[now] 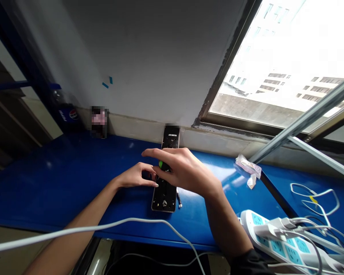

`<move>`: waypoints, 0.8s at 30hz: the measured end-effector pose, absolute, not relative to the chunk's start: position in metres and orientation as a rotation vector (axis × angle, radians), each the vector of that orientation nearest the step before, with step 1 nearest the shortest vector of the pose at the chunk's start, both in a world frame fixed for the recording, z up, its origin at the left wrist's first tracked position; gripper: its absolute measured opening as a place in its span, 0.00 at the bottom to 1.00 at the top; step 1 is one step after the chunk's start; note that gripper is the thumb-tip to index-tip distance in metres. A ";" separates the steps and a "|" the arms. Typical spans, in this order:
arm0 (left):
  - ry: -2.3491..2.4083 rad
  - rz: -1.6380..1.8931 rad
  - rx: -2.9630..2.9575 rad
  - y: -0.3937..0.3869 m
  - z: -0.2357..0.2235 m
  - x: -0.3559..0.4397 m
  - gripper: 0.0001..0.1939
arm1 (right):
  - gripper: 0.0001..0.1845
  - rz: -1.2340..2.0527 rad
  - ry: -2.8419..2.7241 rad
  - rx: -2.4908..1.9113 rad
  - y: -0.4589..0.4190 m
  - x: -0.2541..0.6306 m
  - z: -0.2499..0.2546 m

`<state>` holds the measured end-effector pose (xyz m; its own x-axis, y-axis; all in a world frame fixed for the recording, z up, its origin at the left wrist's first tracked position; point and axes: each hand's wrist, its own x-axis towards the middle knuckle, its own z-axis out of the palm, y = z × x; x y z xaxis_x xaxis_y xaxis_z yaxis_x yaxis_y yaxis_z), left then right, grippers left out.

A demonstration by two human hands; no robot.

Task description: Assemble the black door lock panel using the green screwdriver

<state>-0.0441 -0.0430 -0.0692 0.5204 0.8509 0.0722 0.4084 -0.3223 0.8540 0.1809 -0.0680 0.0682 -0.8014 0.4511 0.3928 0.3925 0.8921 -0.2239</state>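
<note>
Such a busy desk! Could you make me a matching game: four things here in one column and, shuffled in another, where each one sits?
Things:
1. Pepsi bottle
2. white power strip
3. black panel
4. crumpled paper packet

Places:
A. At the left hand and right hand
B. Lower right, with plugs in it
C. Far left, by the wall
D. Below the window, right of the hands

Pairs: 1-C, 2-B, 3-A, 4-D

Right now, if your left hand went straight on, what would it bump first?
The long black panel, lying right at the left hand's fingertips, though depth is hard to judge here.
</note>
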 end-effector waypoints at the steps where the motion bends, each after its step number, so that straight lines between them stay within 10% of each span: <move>1: 1.027 0.673 1.931 -0.043 -0.070 -0.044 0.21 | 0.22 0.244 -2.630 -0.564 -0.067 0.182 0.069; 24: 0.898 0.690 1.936 -0.043 -0.070 -0.046 0.22 | 0.20 0.283 -2.580 -0.536 -0.052 0.195 0.069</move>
<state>-0.0455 -0.0426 -0.0703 0.5861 0.8017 0.1177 0.3199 -0.3624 0.8754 0.1953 -0.0520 0.0694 -0.8047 0.4208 0.4188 0.3200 0.9016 -0.2909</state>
